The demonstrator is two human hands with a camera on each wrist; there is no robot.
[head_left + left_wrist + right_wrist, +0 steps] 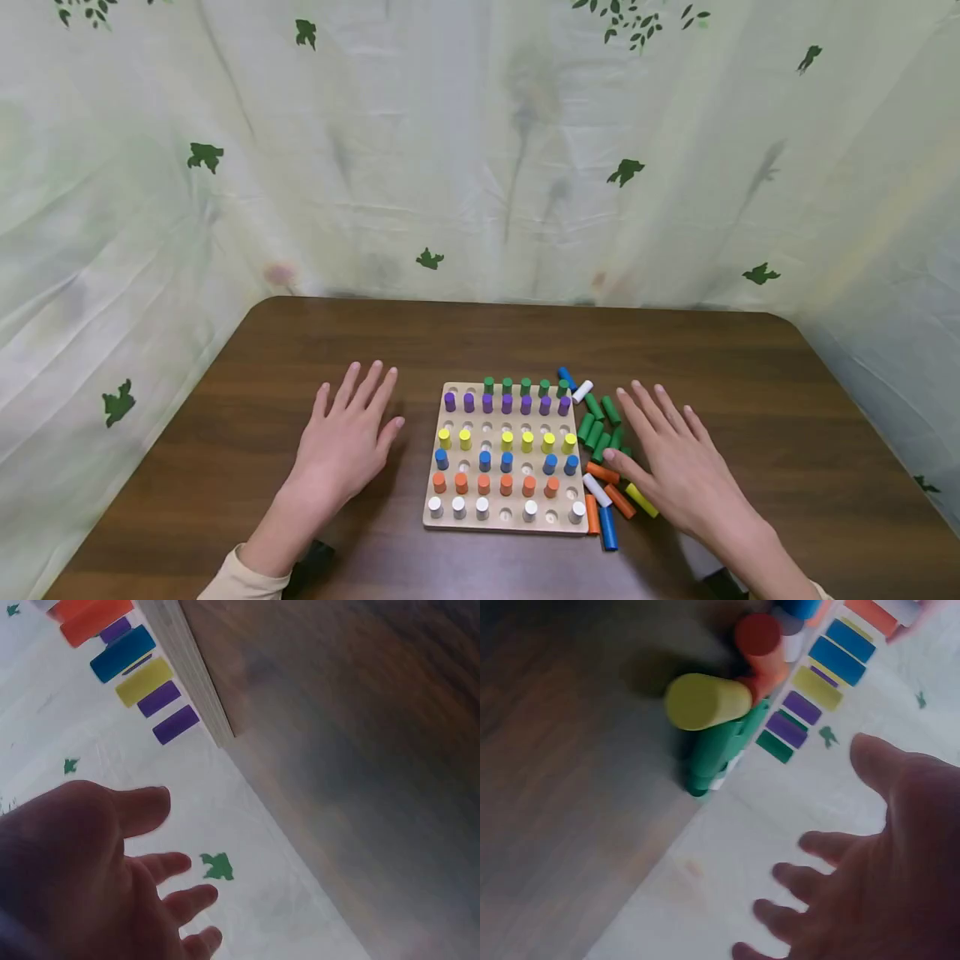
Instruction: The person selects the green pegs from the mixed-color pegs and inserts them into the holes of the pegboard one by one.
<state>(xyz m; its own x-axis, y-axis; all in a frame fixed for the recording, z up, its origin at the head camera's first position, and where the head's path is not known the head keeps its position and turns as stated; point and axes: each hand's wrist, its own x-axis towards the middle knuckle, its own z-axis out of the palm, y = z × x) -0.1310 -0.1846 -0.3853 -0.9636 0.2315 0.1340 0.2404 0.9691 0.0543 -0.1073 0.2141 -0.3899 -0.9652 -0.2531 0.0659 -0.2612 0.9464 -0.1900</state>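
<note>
A square wooden pegboard (495, 526) lies on the table, with upright pegs in rows of green, purple, yellow, blue, orange and white. Some of its holes have no peg, in the white and blue rows among others. To the left of the board my left hand (341, 450) is held with fingers spread, touching no peg. My right hand (678, 471) is spread the same way on the other side, its thumb beside a heap of loose green pegs (601, 447). In the right wrist view a loose yellow peg (705, 701) lies near that hand.
More loose pegs lie along the board's right side: orange (619, 502), white (596, 490), and blue (608, 529). Another white peg (582, 392) is by the far right corner. The brown table (375, 333) ends at a leaf-patterned curtain (480, 167).
</note>
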